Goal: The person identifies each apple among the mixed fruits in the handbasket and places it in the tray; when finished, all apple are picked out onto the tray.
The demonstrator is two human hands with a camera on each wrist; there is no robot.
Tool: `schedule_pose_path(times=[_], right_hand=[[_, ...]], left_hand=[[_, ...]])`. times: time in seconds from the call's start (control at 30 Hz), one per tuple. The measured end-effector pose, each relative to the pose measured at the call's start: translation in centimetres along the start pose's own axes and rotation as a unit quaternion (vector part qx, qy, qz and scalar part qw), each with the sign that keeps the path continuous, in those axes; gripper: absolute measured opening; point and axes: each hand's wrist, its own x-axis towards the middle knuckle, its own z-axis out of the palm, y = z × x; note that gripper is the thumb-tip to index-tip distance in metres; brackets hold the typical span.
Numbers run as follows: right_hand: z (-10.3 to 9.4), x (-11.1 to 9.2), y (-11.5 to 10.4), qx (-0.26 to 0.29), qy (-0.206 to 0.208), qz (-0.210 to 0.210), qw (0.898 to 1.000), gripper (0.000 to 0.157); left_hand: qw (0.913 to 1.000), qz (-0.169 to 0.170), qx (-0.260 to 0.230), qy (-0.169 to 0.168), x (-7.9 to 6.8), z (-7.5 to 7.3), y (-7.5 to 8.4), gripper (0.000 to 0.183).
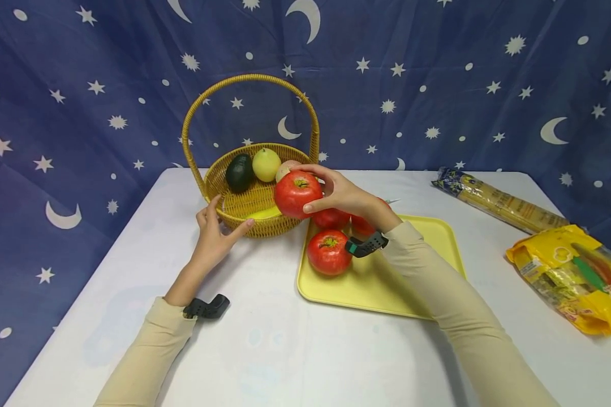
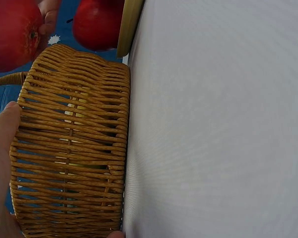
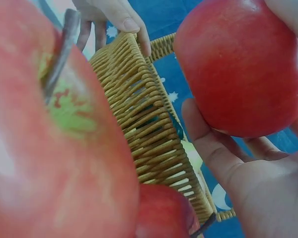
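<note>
My right hand grips a red apple over the right front rim of the wicker basket. In the right wrist view, thumb and fingers wrap this apple from both sides. At the basket's front left, my left hand holds the rim, its thumb in front and its fingers at the left side. Inside the basket lie an avocado, a yellow-green pear, a pale round fruit partly behind the held apple, and something bright yellow-green along the front.
A yellow tray stands right of the basket, bearing several more red apples, some partly covered by my right arm. Farther right lie a long pack of noodles and a yellow bag. The basket's tall handle arches above it.
</note>
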Motion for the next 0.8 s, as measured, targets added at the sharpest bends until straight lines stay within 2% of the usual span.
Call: schedule_pose_path(times=[0.3,0.57,0.8], right_hand=[[-0.8,-1.1,0.4,0.006,-0.008,0.024,1.0,0.079],[-1.4,-2.1,0.3,0.009,-0.03,0.008,0.999,0.083],[-1.9,-2.9,0.2,-0.014,-0.043,0.002,0.999,0.082]], left_hand=[[1.0,0.0,0.001,-0.002,0.0,-0.1,-0.1,0.101],[1.0,0.004,0.004,0.0,-0.1,-0.2,-0.2,0.102],[1.0,0.0,0.001,-0.003,-0.1,-0.1,-0.2,0.1]])
